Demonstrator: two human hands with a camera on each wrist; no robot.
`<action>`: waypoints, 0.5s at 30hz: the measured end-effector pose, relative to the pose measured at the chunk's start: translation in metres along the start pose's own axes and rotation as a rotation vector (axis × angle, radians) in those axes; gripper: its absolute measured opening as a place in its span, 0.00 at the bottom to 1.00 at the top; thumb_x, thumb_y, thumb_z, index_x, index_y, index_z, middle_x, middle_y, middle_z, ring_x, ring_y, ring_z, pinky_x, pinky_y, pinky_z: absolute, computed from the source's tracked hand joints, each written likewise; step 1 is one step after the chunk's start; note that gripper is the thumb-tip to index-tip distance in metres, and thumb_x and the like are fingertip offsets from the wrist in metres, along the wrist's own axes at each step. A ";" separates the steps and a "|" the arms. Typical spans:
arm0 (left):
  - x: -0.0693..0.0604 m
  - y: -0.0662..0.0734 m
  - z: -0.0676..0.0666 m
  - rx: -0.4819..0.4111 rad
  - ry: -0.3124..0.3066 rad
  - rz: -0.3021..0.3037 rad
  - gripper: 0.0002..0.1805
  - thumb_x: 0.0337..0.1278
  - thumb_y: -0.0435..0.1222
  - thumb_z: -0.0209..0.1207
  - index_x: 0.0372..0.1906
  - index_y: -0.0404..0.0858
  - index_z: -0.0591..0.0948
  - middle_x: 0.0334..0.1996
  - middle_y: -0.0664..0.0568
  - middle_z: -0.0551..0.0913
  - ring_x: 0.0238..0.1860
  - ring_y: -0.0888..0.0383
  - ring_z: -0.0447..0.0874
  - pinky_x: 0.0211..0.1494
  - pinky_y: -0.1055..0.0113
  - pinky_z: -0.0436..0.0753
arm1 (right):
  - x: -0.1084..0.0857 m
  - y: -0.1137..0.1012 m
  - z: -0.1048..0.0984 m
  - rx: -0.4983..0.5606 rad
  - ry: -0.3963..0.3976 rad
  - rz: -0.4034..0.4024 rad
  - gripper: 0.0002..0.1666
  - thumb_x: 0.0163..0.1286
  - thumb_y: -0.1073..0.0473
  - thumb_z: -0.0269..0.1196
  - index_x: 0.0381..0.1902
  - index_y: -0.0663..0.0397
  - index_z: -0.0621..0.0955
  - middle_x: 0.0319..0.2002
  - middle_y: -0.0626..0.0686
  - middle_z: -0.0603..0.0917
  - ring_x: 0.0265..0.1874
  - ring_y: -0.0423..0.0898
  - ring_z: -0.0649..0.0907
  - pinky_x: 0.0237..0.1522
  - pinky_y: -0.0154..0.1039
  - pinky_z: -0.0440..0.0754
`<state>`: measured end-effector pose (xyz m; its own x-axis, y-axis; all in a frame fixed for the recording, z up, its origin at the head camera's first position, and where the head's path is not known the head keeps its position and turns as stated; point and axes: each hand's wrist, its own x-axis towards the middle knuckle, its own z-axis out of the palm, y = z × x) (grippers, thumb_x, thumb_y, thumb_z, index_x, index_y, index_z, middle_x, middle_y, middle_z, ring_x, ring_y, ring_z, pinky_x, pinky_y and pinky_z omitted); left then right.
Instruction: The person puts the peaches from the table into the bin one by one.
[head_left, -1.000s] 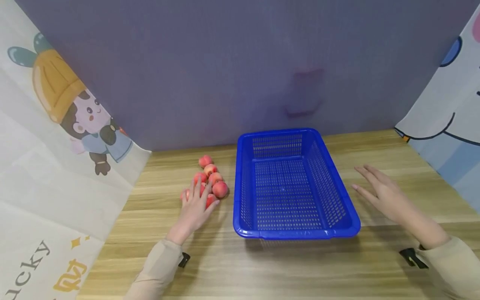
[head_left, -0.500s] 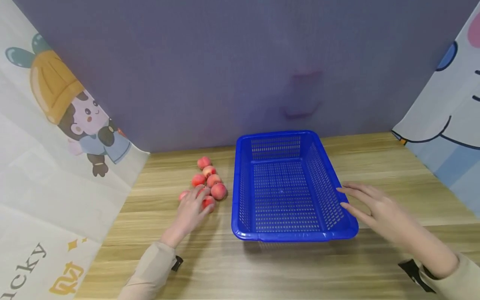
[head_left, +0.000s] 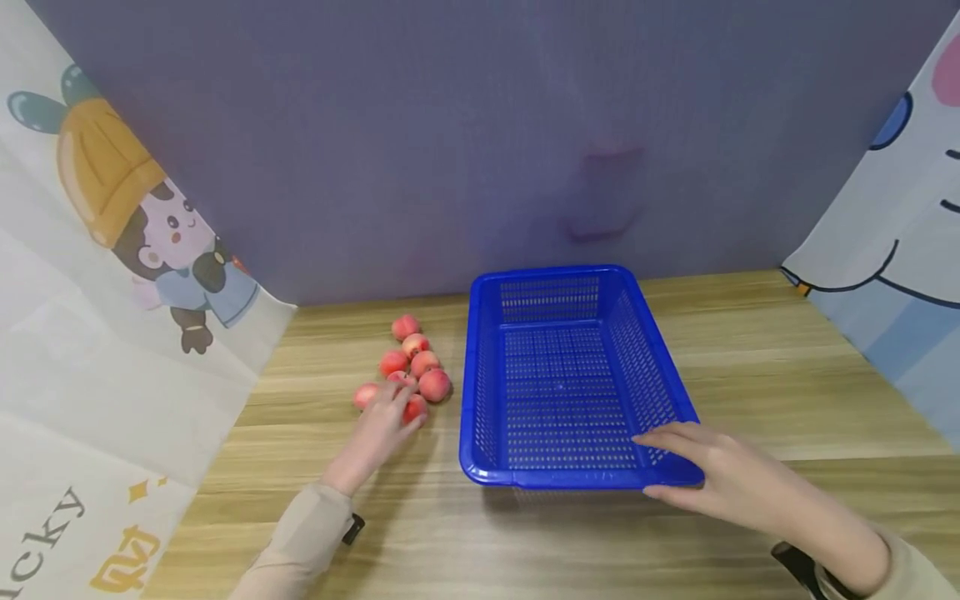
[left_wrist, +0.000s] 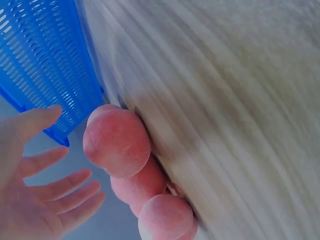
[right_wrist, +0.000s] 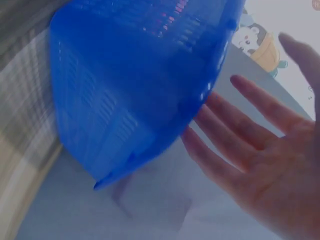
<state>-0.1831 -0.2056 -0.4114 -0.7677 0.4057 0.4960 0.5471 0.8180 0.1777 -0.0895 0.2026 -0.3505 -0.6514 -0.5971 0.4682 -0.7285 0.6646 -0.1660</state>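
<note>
Peaches [head_left: 435, 385]: loose bunch on the desk [head_left: 600, 550], left of the basket [head_left: 555, 478], strung out away from the person
Left hand [head_left: 377, 427]: way nearer, over the bunch's near end, fingers relaxed, nothing gripped
Right hand [head_left: 716, 468]: basket's near right corner, straightish fingers, no grip

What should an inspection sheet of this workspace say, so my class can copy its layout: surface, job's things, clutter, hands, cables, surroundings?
Surface: wood-grained table.
Job's things: at least eight peaches, grouped left of a blue basket; no fruit seen inside it.
Clutter: nothing seen.
Left hand: over the nearer peaches, holding none.
Right hand: at the basket's near right corner, fingers over its edge.
Cables: nothing seen.
Surroundings: grey-purple backdrop behind, cartoon sheets at both sides.
</note>
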 end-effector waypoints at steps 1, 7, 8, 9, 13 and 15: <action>0.000 -0.001 0.001 0.009 0.001 0.011 0.22 0.35 0.32 0.67 0.41 0.25 0.76 0.40 0.36 0.74 0.42 0.43 0.74 0.43 0.54 0.76 | -0.001 -0.001 0.002 0.002 -0.013 -0.005 0.27 0.45 0.42 0.67 0.43 0.48 0.80 0.38 0.46 0.80 0.36 0.48 0.81 0.34 0.44 0.79; 0.000 -0.004 0.009 0.038 -0.006 0.024 0.23 0.33 0.31 0.69 0.39 0.24 0.76 0.38 0.36 0.73 0.39 0.44 0.74 0.39 0.57 0.78 | -0.004 -0.002 0.010 0.011 -0.095 -0.005 0.24 0.47 0.40 0.65 0.39 0.45 0.81 0.34 0.43 0.81 0.34 0.46 0.81 0.32 0.43 0.80; 0.000 -0.004 0.009 0.036 -0.008 0.019 0.23 0.32 0.31 0.69 0.39 0.24 0.76 0.38 0.36 0.72 0.39 0.44 0.74 0.39 0.57 0.78 | -0.004 -0.002 0.011 0.016 -0.108 -0.002 0.23 0.47 0.40 0.65 0.39 0.45 0.81 0.34 0.43 0.81 0.34 0.46 0.81 0.32 0.43 0.80; 0.000 -0.005 0.010 0.034 -0.005 0.016 0.23 0.31 0.31 0.69 0.39 0.24 0.76 0.38 0.36 0.72 0.39 0.44 0.74 0.39 0.57 0.78 | -0.004 -0.002 0.011 0.020 -0.115 -0.001 0.23 0.48 0.41 0.65 0.39 0.45 0.81 0.34 0.42 0.80 0.33 0.45 0.81 0.31 0.42 0.80; 0.000 -0.006 0.014 0.028 -0.022 -0.001 0.23 0.30 0.30 0.70 0.38 0.26 0.76 0.37 0.37 0.71 0.38 0.45 0.74 0.38 0.58 0.78 | -0.004 -0.002 0.013 0.033 -0.132 0.005 0.18 0.50 0.45 0.65 0.38 0.45 0.81 0.33 0.41 0.80 0.32 0.44 0.80 0.30 0.42 0.80; 0.000 -0.005 0.015 0.025 -0.048 -0.017 0.23 0.31 0.30 0.69 0.39 0.27 0.76 0.37 0.38 0.71 0.37 0.46 0.74 0.39 0.58 0.78 | -0.003 -0.001 0.014 0.037 -0.128 0.004 0.16 0.50 0.48 0.66 0.37 0.45 0.81 0.32 0.40 0.80 0.32 0.43 0.81 0.30 0.41 0.80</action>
<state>-0.1912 -0.2040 -0.4248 -0.7919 0.4104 0.4521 0.5260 0.8346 0.1638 -0.0896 0.1977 -0.3638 -0.6742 -0.6488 0.3529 -0.7317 0.6515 -0.2004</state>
